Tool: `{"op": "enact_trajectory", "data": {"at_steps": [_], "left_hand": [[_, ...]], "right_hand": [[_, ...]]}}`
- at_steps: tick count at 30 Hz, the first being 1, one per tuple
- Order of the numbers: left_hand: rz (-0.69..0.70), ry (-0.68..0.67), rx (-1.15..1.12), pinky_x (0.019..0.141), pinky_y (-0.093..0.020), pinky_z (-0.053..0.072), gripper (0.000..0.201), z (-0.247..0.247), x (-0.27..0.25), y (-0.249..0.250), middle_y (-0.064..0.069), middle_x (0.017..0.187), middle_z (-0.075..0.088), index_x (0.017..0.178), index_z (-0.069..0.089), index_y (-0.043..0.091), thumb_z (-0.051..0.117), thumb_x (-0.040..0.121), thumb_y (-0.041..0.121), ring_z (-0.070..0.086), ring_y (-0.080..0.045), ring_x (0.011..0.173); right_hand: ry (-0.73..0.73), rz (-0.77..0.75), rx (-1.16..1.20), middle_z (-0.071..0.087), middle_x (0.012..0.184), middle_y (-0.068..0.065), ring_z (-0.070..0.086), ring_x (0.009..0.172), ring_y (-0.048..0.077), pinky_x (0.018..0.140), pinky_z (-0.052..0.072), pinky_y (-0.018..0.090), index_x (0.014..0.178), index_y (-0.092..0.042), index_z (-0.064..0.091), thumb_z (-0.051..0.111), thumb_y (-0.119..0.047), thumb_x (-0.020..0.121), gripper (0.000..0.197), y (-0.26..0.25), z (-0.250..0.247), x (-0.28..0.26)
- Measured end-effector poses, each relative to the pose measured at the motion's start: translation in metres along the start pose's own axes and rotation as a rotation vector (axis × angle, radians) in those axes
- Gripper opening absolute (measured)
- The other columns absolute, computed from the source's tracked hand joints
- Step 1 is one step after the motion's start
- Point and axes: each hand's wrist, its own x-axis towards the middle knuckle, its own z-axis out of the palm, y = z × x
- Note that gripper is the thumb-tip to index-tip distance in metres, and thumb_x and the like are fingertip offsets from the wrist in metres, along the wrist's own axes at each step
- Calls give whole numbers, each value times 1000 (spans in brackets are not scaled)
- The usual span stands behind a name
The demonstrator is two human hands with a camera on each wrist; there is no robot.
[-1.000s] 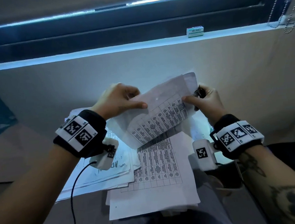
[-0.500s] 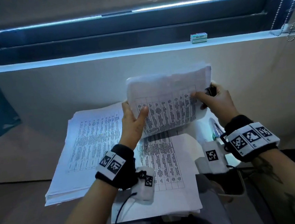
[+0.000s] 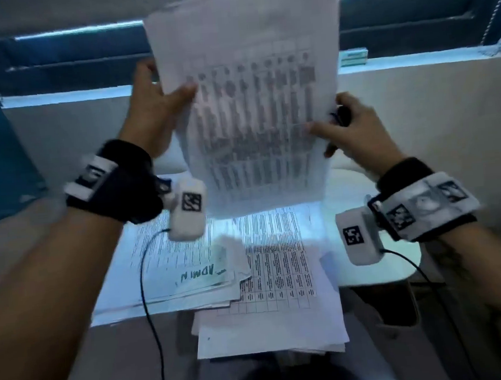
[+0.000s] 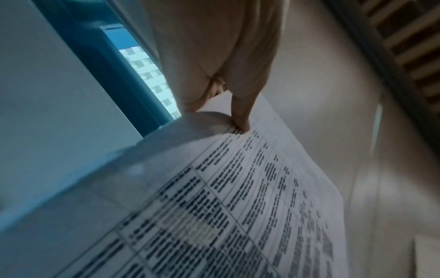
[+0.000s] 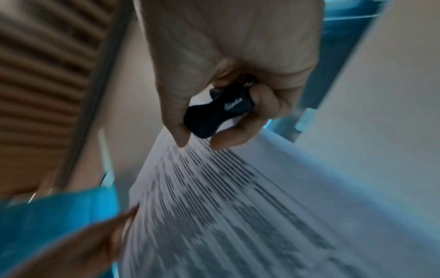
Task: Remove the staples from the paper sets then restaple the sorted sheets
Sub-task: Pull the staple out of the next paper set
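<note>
- Left hand pinches the left edge of the raised paper set, thumb on the printed face and fingers behind, which keeps the sheets upright and readable.
- Right hand grasps a small black staple remover in curled fingers while its thumb and forefinger nip the set's right edge; holding both at once likely saves putting the tool down between sets.
- With a hand on each side the set hangs flat in the air, well above the desk, probably so a corner can be checked for a staple. No staple can be made out; the print is blurred.
- Below, near the person, lie two piles: a stack with handwritten lettering on the left and table-printed sheets to its right, overlapping it. They look like sorted or waiting piles; which is which I cannot tell.
- Far back, a small box sits on the window ledge, out of the way.
</note>
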Motion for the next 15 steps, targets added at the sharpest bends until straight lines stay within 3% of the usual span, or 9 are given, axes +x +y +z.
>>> {"op": "enact_trajectory", "data": {"at_steps": [2,4,6,7,9,10,12,15], "left_hand": [[-66,69,49,68,-21,53,34,-23,12,3,-3,96,60,101,38,17,60,85,-3,63,-1,69],[-173,69,258,53,-10,48,31,-50,19,2,-7,100,60,110,44,12,57,87,-4,59,7,52],[-317,-8,466,40,-5,40,46,-79,19,-15,-16,109,54,128,43,1,58,85,-4,52,9,38],[-398,-34,509,42,-6,42,52,-91,15,-29,-17,110,52,132,41,-1,60,83,-5,53,7,40],[-524,-40,606,75,-20,51,58,-116,2,-67,-18,117,54,133,43,-3,62,79,-8,64,-11,77],[-568,-39,671,90,-31,46,56,-122,-6,-86,-20,124,54,132,45,-3,63,79,-9,61,-21,98],[-633,-79,810,98,-35,37,58,-129,-15,-116,-18,134,49,135,43,0,64,81,-5,49,-32,121],[-714,-57,840,105,-37,33,71,-138,-11,-144,-15,145,37,142,34,9,68,81,2,41,-33,129]], "right_hand": [[2,-15,-72,55,65,-4,50,53,5,45,43,17,83,-16,54,74,-22,78,21,-6,24,2],[-48,57,4,50,57,-8,45,45,1,40,36,14,74,-15,48,73,-23,79,26,-7,46,3],[-202,188,-10,48,60,-2,42,40,3,36,29,15,76,-11,47,70,-26,82,28,-6,71,-1],[-292,244,-40,48,61,2,41,38,5,36,27,16,74,-12,48,69,-28,83,28,-2,83,-6],[-384,330,-42,49,63,6,39,36,6,34,25,15,64,-14,46,66,-28,85,32,14,101,-16],[-369,375,-30,48,63,6,39,36,6,33,25,14,63,-15,43,66,-27,85,33,24,104,-21],[-296,461,-43,45,60,2,39,39,8,33,24,13,64,-17,41,65,-29,85,35,44,92,-34],[-231,555,-129,38,58,-2,39,39,4,33,24,11,62,-19,34,67,-36,84,43,77,53,-56]]}}
